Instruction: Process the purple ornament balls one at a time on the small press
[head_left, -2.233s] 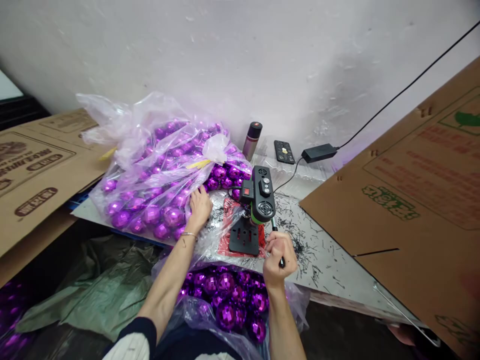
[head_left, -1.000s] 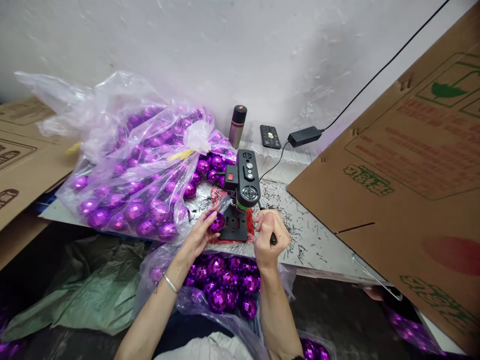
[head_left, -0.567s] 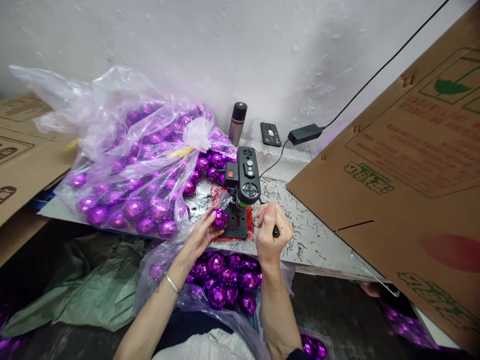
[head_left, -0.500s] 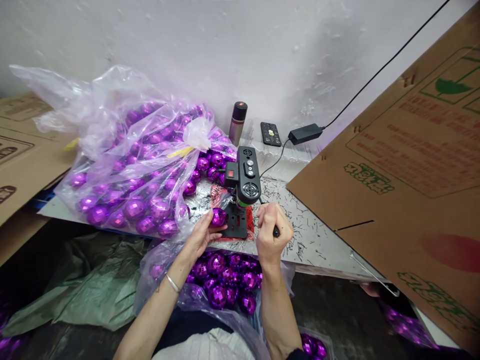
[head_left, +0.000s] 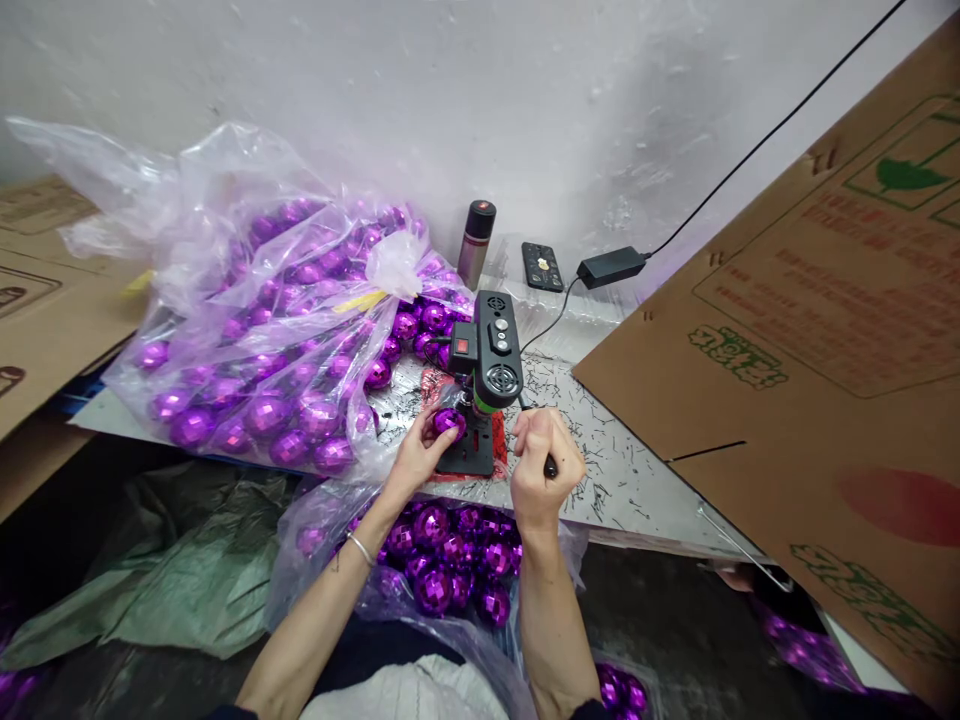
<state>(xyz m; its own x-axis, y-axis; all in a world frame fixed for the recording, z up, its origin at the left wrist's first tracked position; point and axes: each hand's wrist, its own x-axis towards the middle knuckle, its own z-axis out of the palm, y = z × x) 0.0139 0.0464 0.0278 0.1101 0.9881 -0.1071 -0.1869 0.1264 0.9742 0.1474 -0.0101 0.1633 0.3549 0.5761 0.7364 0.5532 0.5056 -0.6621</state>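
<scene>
Between the fingers of my left hand (head_left: 417, 447) is a shiny purple faceted ball ornament (head_left: 448, 422), held at the left side of a small black bench press machine (head_left: 498, 350), just under its head. My right hand (head_left: 546, 462) is wrapped in a fist around the machine's lever handle (head_left: 551, 467), whose black end shows below the fist. The machine's slotted black base plate (head_left: 469, 458) lies on red material on the worktable. More purple balls (head_left: 435, 590) fill an open plastic bag in front of my lap.
A large clear bag (head_left: 247, 300) of purple balls covers the table's left side. Behind the machine are a dark bottle (head_left: 476, 245), a phone (head_left: 541, 266) and a power adapter (head_left: 613, 268). Black scraps litter the table (head_left: 630, 490). Cardboard boxes (head_left: 810, 370) flank both sides.
My left hand has moved right and slightly up, bringing the ball ornament closer beneath the machine's head, its fingers turned around the ball. My right hand stays on the lever.
</scene>
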